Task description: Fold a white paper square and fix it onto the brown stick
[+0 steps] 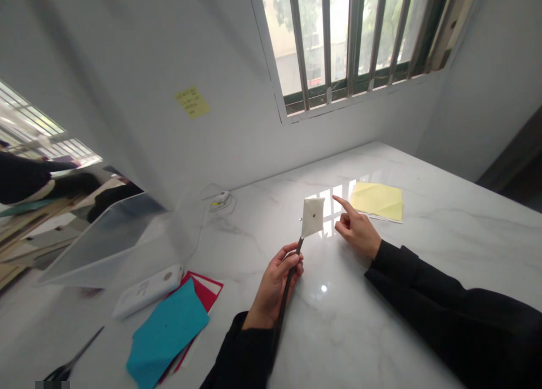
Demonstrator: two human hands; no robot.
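Over the middle of the white desk (423,253), the left hand (275,287) grips a dark stick (288,290) with a folded white paper square (313,216) already pinned on top, while the right hand (358,228) points one finger beside it, holding nothing, with yellow paper (378,201) lying unused far right.

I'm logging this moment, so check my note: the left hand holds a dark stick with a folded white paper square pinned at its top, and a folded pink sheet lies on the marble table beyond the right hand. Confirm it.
One detail is wrong: the folded sheet beyond the right hand is pale yellow, not pink, as the head view shows. The rest stands: the left hand holds the dark stick with the white paper square at its top, over the marble table.
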